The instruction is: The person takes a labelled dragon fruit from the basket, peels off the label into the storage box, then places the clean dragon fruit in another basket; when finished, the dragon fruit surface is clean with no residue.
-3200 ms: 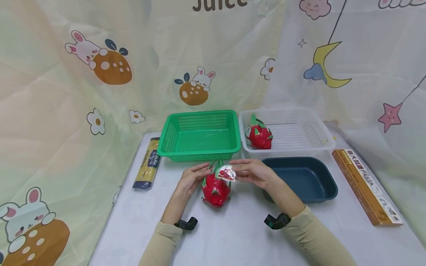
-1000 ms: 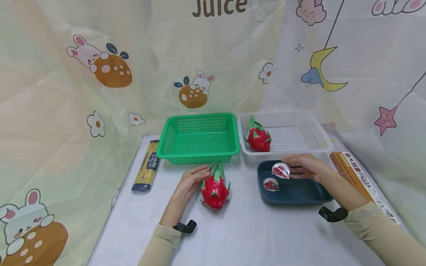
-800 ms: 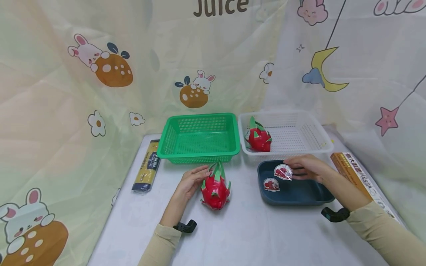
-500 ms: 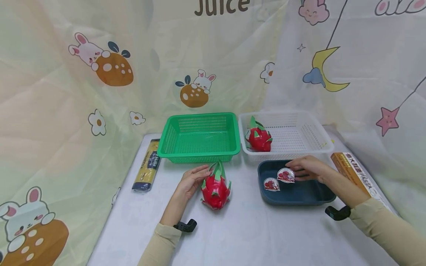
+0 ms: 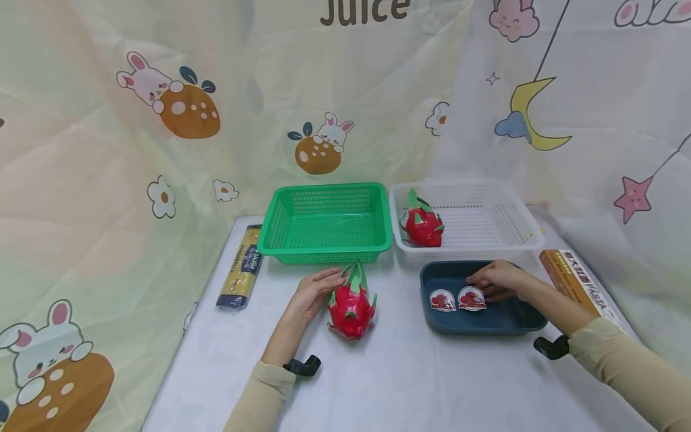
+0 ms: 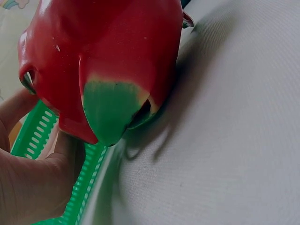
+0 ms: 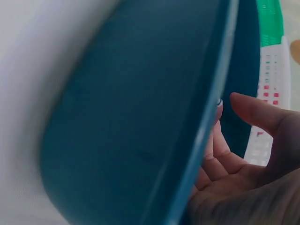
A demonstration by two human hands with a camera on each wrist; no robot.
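My left hand [image 5: 313,292] holds the leafy top of a red toy dragon fruit [image 5: 351,313] that lies on the white table with its green leaves pointing away. In the left wrist view the fruit [image 6: 117,42] covers part of the fingers. My right hand [image 5: 499,281] reaches down into a dark blue tray [image 5: 504,324], fingertips at the edge of a round red-and-white sticker [image 5: 472,298]. A similar sticker [image 5: 442,300] lies left of it. In the right wrist view the thumb [image 7: 255,112] stands apart from the fingers, and the tray's rim hides the sticker.
A green basket [image 5: 324,251] stands behind the fruit. Right of it, a white basket [image 5: 486,245] holds another dragon fruit [image 5: 423,227]. A yellow pasta pack [image 5: 239,270] lies at left, a brown pasta box [image 5: 577,285] at right. A printed cloth [image 5: 378,90] hangs behind.
The right hand carried the sticker from beside the dragon fruit over to the blue tray, then lowered it next to the other sticker. My left hand has stayed at the fruit's leaves.
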